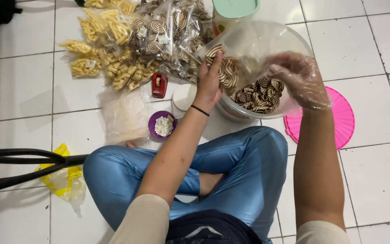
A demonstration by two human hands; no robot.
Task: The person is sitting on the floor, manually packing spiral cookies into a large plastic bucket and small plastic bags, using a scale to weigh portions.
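Your clear tub (294, 40) sits on the floor with brown swirl cookies (260, 95) inside. Your left hand (209, 83) pinches a clear plastic bag (244, 49) open over the tub, with some swirl cookies in it. Your gloved right hand (299, 81) is curled above the cookies; whether it grips one is hard to tell.

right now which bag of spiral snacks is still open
The clear bag held by the left hand over the bowl; the piled bags behind lie filled and labelled.
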